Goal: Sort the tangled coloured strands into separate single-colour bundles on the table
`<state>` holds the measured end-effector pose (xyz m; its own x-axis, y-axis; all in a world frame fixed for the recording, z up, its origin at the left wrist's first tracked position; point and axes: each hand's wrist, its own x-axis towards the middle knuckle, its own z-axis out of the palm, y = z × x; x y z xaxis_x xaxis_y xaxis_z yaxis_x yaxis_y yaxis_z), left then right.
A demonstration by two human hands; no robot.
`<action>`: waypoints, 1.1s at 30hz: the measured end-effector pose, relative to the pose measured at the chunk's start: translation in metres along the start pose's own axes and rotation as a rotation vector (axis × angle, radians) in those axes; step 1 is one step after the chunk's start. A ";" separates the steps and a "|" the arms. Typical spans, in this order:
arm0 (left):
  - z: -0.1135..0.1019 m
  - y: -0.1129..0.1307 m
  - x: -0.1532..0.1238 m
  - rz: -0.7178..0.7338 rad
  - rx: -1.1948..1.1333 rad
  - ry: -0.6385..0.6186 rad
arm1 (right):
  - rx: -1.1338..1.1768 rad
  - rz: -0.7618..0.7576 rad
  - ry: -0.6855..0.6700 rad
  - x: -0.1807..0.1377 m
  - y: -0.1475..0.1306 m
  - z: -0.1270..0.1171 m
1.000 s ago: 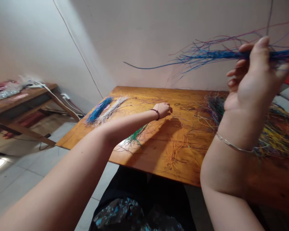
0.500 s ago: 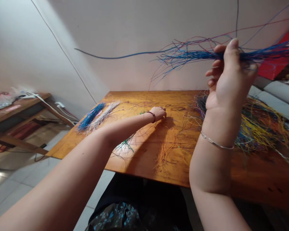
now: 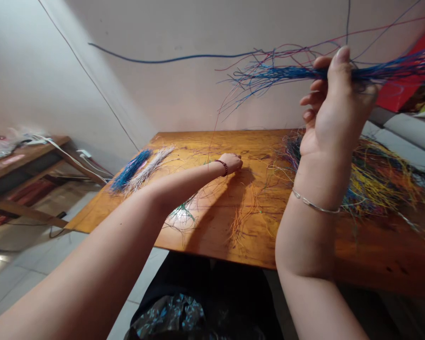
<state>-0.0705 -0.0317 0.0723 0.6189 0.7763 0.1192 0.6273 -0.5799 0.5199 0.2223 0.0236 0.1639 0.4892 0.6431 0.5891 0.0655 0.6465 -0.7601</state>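
Note:
Raised over the table, my right hand [image 3: 331, 108] is closed round a bundle of thin blue wires [image 3: 279, 74] with some red and purple strands among them. The bundle lies roughly level, its loose ends fanning out to the left. One thicker blue wire [image 3: 170, 60] sticks out far beyond the others. My left hand [image 3: 231, 163] is low over the middle of the table, with fingers curled downward; what they hold, if anything, is hidden. Just in front of that hand lie loose orange wires [image 3: 242, 217]. Green wires [image 3: 184, 212] show beneath my left forearm.
On the left of the wooden table [image 3: 212, 236] lie a blue wire bundle [image 3: 131, 170] and a white wire bundle [image 3: 150, 169]. A tangled pile of yellow and mixed wires [image 3: 378, 184] is on the right. A side table [image 3: 53, 146] with cables stands at the left wall.
My right hand and the blue wire bundle sit slightly higher in view, and the thick wire's end has shifted up and left. My left hand's fingers look more curled.

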 end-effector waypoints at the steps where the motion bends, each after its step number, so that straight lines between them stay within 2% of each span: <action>1: 0.000 0.001 0.002 0.001 -0.007 -0.007 | -0.001 -0.008 -0.018 0.001 0.002 -0.001; 5: 0.005 -0.001 0.010 0.006 -0.006 0.017 | 0.024 0.027 -0.017 0.001 0.000 -0.001; 11: 0.028 -0.028 0.035 0.040 -0.004 0.037 | 0.087 0.119 0.073 -0.008 -0.020 0.008; 15: 0.052 -0.038 0.088 0.050 0.154 0.081 | 0.136 0.139 0.091 -0.008 -0.021 0.009; 19: 0.073 -0.038 0.154 0.010 0.300 0.056 | 0.095 0.090 0.006 -0.004 -0.011 0.004; 22: 0.082 -0.040 0.187 -0.002 0.375 0.011 | 0.050 0.059 -0.011 -0.002 -0.007 0.002; 26: 0.084 -0.049 0.202 0.003 0.475 -0.017 | 0.084 0.100 0.039 -0.003 -0.013 0.006; 29: 0.080 -0.056 0.205 0.014 0.521 0.025 | 0.143 0.149 0.095 -0.005 -0.019 0.008; 33: 0.074 -0.059 0.207 0.000 0.515 0.118 | 0.116 0.137 0.046 -0.005 -0.016 0.005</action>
<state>0.0556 0.1453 0.0031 0.5801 0.7817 0.2289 0.7966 -0.6031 0.0407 0.2146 0.0121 0.1749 0.5263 0.7106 0.4670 -0.1043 0.5990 -0.7939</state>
